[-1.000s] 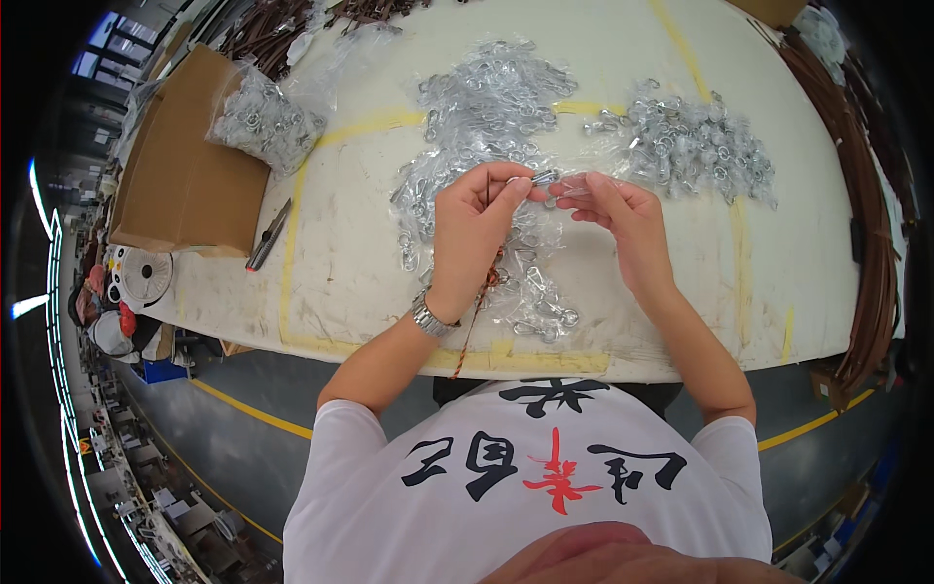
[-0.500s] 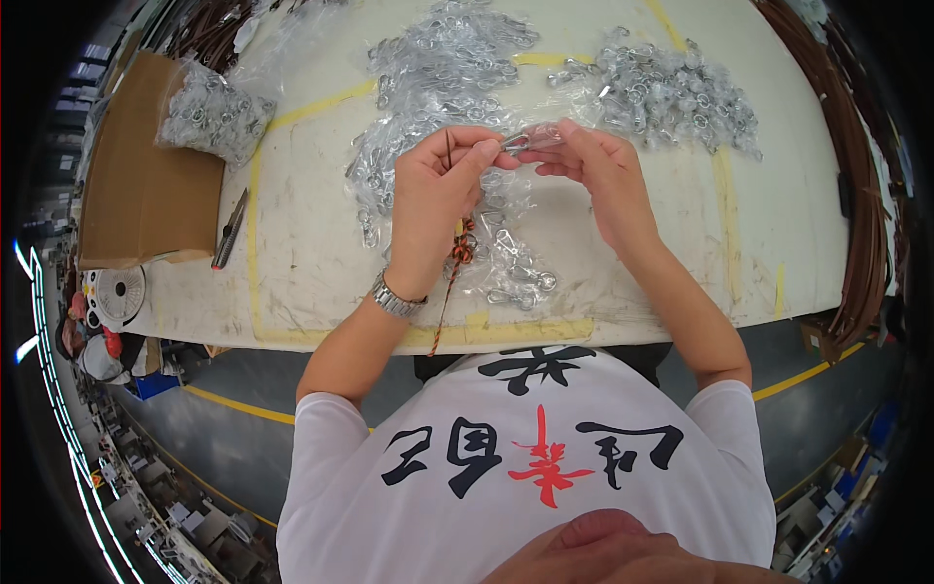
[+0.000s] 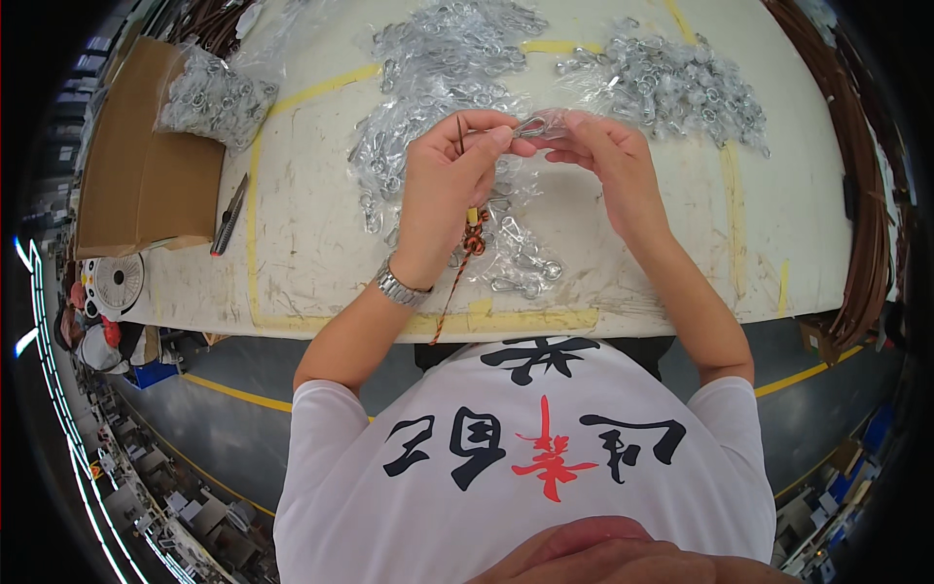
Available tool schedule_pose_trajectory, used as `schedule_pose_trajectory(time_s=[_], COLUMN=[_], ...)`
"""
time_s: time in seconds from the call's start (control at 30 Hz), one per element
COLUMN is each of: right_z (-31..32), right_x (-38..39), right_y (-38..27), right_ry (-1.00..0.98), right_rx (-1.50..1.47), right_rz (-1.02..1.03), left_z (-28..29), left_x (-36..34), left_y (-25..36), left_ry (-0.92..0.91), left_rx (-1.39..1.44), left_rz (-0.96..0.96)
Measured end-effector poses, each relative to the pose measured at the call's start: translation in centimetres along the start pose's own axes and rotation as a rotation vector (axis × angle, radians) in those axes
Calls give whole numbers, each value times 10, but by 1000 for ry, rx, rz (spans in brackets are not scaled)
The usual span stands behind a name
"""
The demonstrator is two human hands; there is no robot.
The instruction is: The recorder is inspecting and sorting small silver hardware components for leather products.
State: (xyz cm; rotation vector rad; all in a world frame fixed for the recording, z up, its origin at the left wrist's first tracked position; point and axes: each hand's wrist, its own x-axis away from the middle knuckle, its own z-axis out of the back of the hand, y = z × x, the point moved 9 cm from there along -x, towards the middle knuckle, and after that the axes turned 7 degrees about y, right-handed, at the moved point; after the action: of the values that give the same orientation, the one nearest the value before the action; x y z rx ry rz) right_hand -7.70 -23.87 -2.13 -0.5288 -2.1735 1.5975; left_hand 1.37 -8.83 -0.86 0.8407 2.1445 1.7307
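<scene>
My left hand pinches one end of a metal carabiner between thumb and fingers. A thin dark rod also runs through its curled fingers. Below that palm hangs a braided orange-and-black cord with knots. My right hand is closed on the clear plastic bag around the carabiner's other end. Both hands are raised over the table, in front of a large heap of bagged carabiners. A few more bagged carabiners lie just under them.
Another heap of bagged carabiners lies at the back right. At the left are a cardboard box, a full clear bag leaning on it, a utility knife and a small white fan. Brown strips line the right edge.
The view has shifted slightly. Both hands keep their hold, and the carabiner with its bag has tilted a little between them, its metal loop now showing more plainly.
</scene>
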Motion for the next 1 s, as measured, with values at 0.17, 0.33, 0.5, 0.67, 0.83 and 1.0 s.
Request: schedule_pose_trajectory(time_s=[0.17, 0.33, 0.5, 0.67, 0.83, 1.0], right_z=[6, 1, -9, -11, -18, -17], right_x=[-3, 1, 6, 7, 10, 12], right_y=[1, 1, -1, 15, 23, 5], right_ry=[46, 26, -1, -26, -80, -52], right_rx=[-10, 8, -9, -75, -113, -72], right_rz=[8, 10, 10, -78, -72, -35], left_z=[1, 0, -4, -10, -22, -10], left_x=[-3, -2, 0, 5, 11, 2], left_y=[-1, -7, -12, -19, -15, -3], left_ry=[-32, -30, -41, -33, -107, -272], left_rx=[79, 30, 24, 111, 92, -138], left_rz=[22, 44, 30, 45, 90, 122])
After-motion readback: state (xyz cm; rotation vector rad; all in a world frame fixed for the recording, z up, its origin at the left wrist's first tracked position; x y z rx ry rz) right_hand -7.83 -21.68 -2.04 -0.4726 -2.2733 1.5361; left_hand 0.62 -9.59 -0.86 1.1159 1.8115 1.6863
